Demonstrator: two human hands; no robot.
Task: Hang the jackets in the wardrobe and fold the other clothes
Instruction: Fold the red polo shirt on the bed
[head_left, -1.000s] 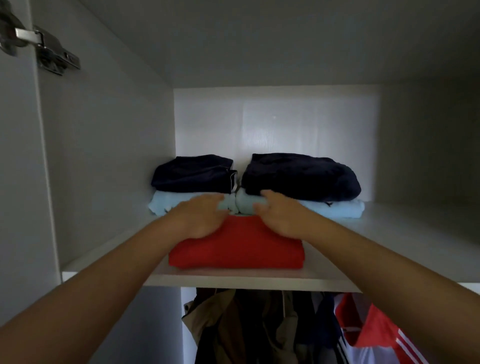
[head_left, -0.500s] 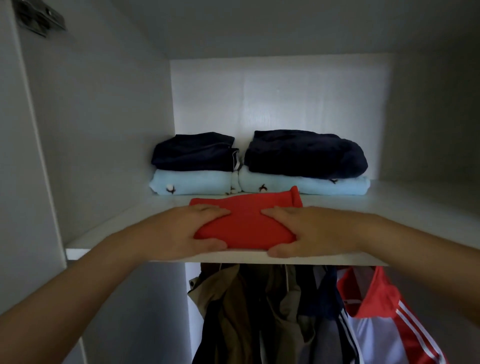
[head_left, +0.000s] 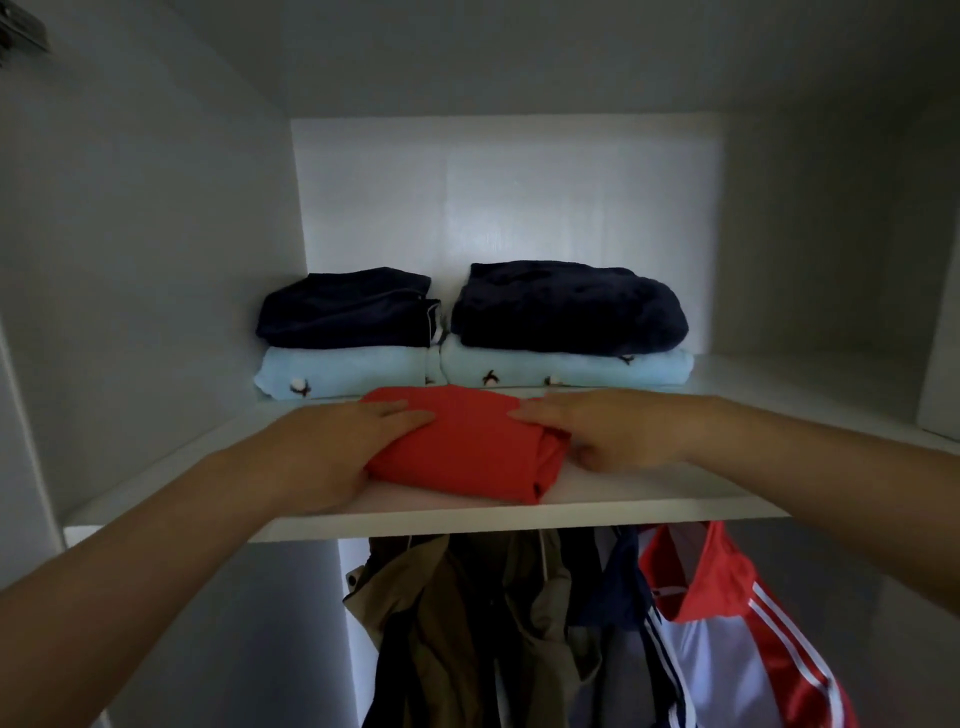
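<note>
A folded red garment (head_left: 467, 447) lies on the white wardrobe shelf (head_left: 649, 501), near its front edge and turned slightly askew. My left hand (head_left: 332, 452) grips its left side, fingers flat on top and thumb hidden beneath. On the right side my right hand (head_left: 613, 431) holds it, fingers on top and thumb against the folded edge. Behind it stand two folded stacks: a navy piece (head_left: 343, 306) on a light blue one (head_left: 343, 371), and a navy piece (head_left: 566, 306) on a light blue one (head_left: 566, 366). Below the shelf hang a khaki jacket (head_left: 467, 623) and a red and white striped jacket (head_left: 727, 634).
The wardrobe's left wall (head_left: 156, 260) and back panel (head_left: 509, 197) enclose the shelf. Bare shelf runs to the right of the stacks (head_left: 779, 395). A door hinge (head_left: 21, 31) shows at the top left. Dark jackets (head_left: 613, 597) hang between the khaki and striped ones.
My hands moved from the red garment's far edge to its left and right sides. The garment now sits turned slightly, a little back from the shelf's front edge.
</note>
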